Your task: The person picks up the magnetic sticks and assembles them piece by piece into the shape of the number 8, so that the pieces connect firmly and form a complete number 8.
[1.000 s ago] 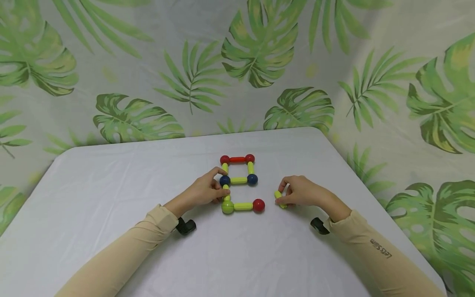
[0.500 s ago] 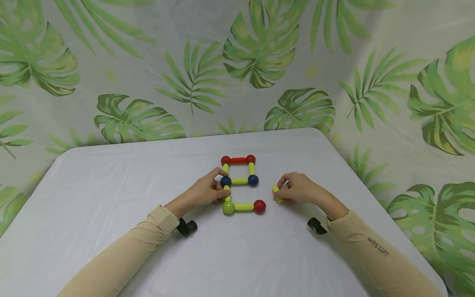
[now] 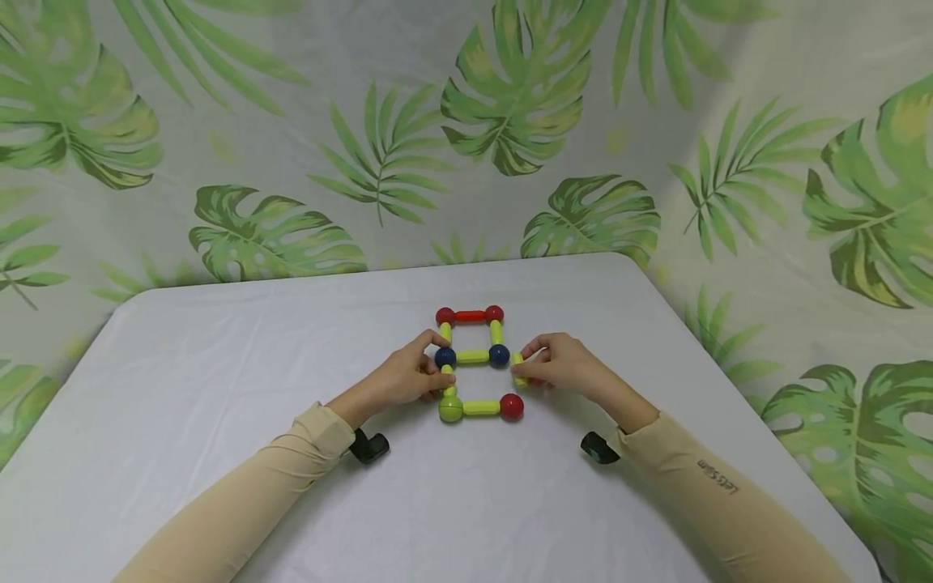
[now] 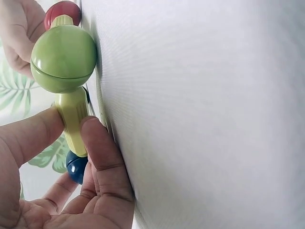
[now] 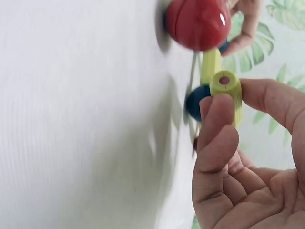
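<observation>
A flat frame of magnetic rods and balls lies on the table. Two red balls joined by a red rod (image 3: 470, 316) form its far side, and two blue balls (image 3: 499, 355) with a yellow-green rod (image 3: 472, 356) cross the middle. Nearest me, a green ball (image 4: 64, 58) connects through another rod (image 3: 481, 408) to a red ball (image 3: 512, 406). My left hand (image 3: 408, 372) pinches the left rod (image 4: 72, 119) between the green and left blue balls. My right hand (image 3: 561, 364) pinches a loose yellow-green rod (image 5: 226, 88) just right of the gap between the right blue ball and the near red ball.
A white cloth covers the table (image 3: 466, 502). Leaf-printed fabric (image 3: 408, 162) hangs behind and to the right. A dark wrist camera (image 3: 370, 445) sits under the left wrist, and another dark camera (image 3: 600, 448) under the right.
My right hand has moved left with the loose rod, from well right of the frame to close beside the right blue ball. The left hand keeps its grip in place.
</observation>
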Motion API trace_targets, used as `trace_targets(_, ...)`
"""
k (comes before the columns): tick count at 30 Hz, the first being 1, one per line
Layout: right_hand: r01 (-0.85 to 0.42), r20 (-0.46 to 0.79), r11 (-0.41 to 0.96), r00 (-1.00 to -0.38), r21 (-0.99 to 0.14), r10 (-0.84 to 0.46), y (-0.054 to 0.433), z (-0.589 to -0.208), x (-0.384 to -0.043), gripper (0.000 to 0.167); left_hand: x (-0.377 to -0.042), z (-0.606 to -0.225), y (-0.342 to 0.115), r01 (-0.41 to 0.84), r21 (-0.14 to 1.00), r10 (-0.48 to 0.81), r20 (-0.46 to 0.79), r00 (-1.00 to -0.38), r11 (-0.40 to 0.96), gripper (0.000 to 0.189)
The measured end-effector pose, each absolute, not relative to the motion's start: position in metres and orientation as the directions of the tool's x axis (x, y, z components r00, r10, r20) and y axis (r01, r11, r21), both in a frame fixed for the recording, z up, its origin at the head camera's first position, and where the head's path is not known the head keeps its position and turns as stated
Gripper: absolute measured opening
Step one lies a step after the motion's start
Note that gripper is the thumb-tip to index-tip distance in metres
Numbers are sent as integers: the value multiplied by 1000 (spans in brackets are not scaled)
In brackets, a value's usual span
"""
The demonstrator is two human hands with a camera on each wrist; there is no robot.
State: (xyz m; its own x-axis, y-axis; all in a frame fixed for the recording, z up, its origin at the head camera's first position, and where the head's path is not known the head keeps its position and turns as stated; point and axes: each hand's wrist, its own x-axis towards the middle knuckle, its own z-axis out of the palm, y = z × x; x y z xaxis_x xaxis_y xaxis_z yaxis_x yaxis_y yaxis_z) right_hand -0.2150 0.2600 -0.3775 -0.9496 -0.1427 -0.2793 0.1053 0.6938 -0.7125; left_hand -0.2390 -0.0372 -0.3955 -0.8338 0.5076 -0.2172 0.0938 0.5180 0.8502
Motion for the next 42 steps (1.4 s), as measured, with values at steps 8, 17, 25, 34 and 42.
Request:
trace_targets(8, 119, -287, 676, -947, -727, -142, 248, -380, -211, 44, -238, -395, -37, 95, 850, 505, -215, -836, 518, 54)
trace_targets(17, 135, -291, 657, -947, -742, -134, 240, -385, -206, 45, -239, -396, -37, 105, 846, 504, -208, -839, 523, 53)
trace_targets(25, 143, -295, 668, -948, -731, -119, 237, -388, -204, 44, -240, -398, -36, 133, 832, 511, -197, -837, 538, 55)
trace_targets(34, 167, -315, 679, -944, -715, -99, 235, -387, -205, 44, -240, -394, -38, 80, 853, 504, -228, -833, 517, 55)
trace_targets(42, 175, -320, 662, -942, -729, -104, 234, -390, -206, 41, -241, -394, -39, 27, 876, 500, -249, -830, 482, 54)
